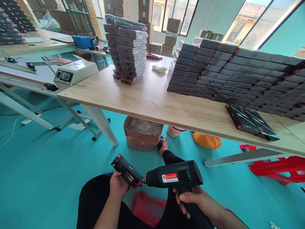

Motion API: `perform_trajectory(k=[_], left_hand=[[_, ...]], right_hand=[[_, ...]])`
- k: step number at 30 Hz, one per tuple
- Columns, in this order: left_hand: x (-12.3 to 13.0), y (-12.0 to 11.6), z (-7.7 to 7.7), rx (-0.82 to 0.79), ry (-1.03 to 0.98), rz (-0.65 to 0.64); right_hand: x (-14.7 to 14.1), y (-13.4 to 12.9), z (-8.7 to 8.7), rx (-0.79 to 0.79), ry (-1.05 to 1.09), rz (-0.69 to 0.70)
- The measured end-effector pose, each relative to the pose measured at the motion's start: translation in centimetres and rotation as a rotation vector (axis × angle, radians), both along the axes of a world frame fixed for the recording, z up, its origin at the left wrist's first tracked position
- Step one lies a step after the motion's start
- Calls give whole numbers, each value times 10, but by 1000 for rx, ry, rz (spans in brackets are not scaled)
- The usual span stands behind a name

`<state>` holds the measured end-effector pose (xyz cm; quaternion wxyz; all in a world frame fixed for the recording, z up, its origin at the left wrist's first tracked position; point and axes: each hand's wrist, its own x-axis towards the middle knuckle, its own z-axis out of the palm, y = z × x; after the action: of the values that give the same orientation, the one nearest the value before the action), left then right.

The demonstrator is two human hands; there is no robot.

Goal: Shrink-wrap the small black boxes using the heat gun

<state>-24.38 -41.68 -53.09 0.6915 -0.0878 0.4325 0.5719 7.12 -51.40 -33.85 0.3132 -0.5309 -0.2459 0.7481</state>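
Note:
My left hand (118, 185) is closed around one side of a slim black box (127, 170) with red ends, held tilted above my lap. In my right hand (194, 200) is the handle of a black heat gun (170, 175) with a red and white label. Its metal nozzle points left at the red lower end of the box, very close to it; whether they touch I cannot tell. My fingers hide part of the box's near edge and of the gun's grip.
A wooden table (152, 98) stands ahead, bearing a stack of wrapped boxes (132, 47), a wide wall of black boxes (228, 74) and two flat black boxes (250, 122). Beneath are an open carton (143, 143) and an orange bag (206, 140). A sealing machine (76, 73) is left.

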Motion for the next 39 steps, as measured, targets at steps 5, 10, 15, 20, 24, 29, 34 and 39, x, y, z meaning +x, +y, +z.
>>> perform_trajectory(k=[5,10,15,20,24,29,34,39], left_hand=[[0,-2,1,6,13,-56],[-1,-1,-5,11,28,-16],[-2,0,-9,30,36,-18],[-3,-1,-10,15,38,-24],[0,0,-11,-16,26,-27],[15,-2,-9,-4,63,-126],[24,-14,-5,8,95,-263],[24,-18,-5,98,254,-420]], right_hand=[[-4,-6,-3,1,-96,2],[-8,-9,-3,20,-99,130],[-12,-9,-9,17,-143,157],[-4,-8,-8,14,-209,-49],[8,-7,1,-49,-63,-99],[5,-2,0,-27,55,-149],[-4,7,-5,-12,145,-168],[-7,12,-1,4,145,-184]])
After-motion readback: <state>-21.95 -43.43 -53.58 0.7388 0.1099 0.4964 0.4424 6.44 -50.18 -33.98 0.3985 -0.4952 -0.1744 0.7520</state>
